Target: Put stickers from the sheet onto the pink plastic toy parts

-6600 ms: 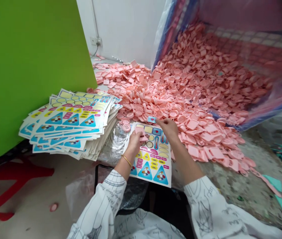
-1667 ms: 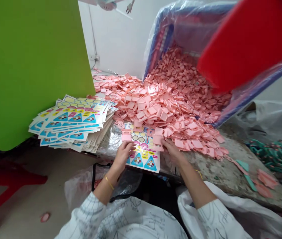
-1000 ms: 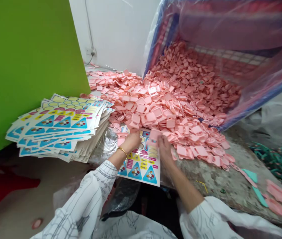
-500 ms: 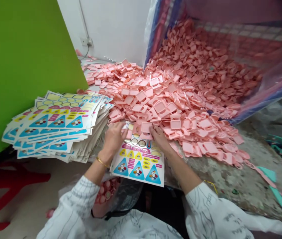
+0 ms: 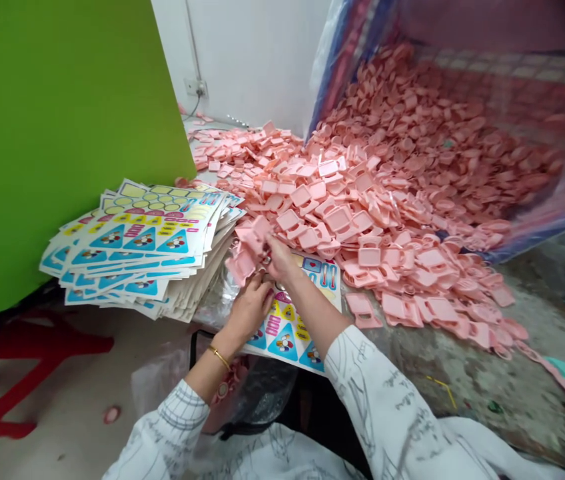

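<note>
Several flat pink plastic pieces [image 5: 253, 241], each with a squarish plate and cut-out, are bunched between my two hands. My right hand [image 5: 280, 261] is closed on their right side, its fingertips partly hidden. Just below, my left hand [image 5: 252, 308] has its fingers curled against the lower end of the bunch. Under both hands lies a printed sticker sheet [image 5: 285, 343] with blue triangles, yellow shapes and thermometers; my right forearm covers part of it.
A thick stack of similar sheets [image 5: 162, 243] stands to the left by a green panel [image 5: 62, 133]. Loose pink pieces [image 5: 342, 220] heap across the worktable [image 5: 412, 360], spilling from a mesh-sided bin [image 5: 552, 223]. A red stool [image 5: 37, 353] and a bag of pink parts [image 5: 230, 387] are below.
My right hand has moved left across the sheet, bringing the pink pieces together near my left hand and off the paper's upper part. The view has shifted slightly left.
</note>
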`<state>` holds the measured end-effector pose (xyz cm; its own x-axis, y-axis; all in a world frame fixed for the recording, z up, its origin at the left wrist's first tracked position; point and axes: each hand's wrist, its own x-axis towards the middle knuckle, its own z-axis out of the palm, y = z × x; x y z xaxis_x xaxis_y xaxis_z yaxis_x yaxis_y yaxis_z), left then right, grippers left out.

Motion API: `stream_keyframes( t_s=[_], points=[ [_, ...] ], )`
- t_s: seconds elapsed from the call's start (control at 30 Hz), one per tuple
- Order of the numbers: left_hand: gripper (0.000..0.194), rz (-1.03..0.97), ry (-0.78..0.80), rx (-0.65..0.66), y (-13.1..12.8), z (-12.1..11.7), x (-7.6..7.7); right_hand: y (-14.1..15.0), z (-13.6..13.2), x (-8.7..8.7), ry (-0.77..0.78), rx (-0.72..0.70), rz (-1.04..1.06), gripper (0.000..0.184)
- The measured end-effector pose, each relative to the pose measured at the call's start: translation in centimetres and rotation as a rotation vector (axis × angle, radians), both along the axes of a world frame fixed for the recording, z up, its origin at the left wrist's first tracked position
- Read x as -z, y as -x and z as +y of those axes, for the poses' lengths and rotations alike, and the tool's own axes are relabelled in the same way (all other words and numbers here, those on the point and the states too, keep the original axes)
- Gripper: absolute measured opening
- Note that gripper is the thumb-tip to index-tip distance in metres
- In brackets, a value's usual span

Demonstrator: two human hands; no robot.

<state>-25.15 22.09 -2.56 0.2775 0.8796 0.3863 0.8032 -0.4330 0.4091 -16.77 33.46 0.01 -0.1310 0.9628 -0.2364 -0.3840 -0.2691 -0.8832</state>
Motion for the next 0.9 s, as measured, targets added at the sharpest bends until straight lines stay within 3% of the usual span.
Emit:
stream_keyframes(
  t_s=[0.1,0.17,0.27,0.4,0.53,0.63,0.73,0.8,0.9],
  points=[
    [0.031,-0.093,0.025,-0.058,0.0,-0.2,0.6,0.6,-0.5,-1.4,-0.182,-0.098,-0.216,0.026],
    [0.036,-0.200,0.040,-0.129,0.4,0.1,0.6,-1.0,-1.6,-2.3,-0.241,-0.079,-0.318,0.021],
    [0.039,-0.397,0.085,-0.188,1.4,0.8,0.1,-6.0,-4.6,-2.7,-0.126,0.078,-0.318,0.028],
    [0.039,-0.559,0.178,-0.199,2.8,0.6,-1.0,-14.2,-10.3,-0.6,0.000,0.424,-0.272,0.043],
    [0.036,-0.537,0.216,-0.208,1.9,-0.3,-1.9,-19.3,-14.2,1.6,0.102,0.504,-0.338,0.046],
    [0.031,-0.382,0.179,-0.109,-0.8,0.0,-2.5,-19.9,-14.8,1.7,0.097,0.530,-0.377,0.050],
    [0.024,-0.221,0.183,0.036,-4.1,1.8,-2.9,-18.4,-14.7,1.2,0.008,0.474,-0.414,0.048],
    [0.017,-0.192,0.192,0.047,-5.4,3.4,-3.1,-17.0,-14.9,1.2,-0.040,0.414,-0.429,0.043],
    [0.015,-0.215,0.179,-0.005,-5.1,5.9,-3.3,-15.8,-15.4,1.7,-0.010,0.350,-0.387,0.041]
  ],
)
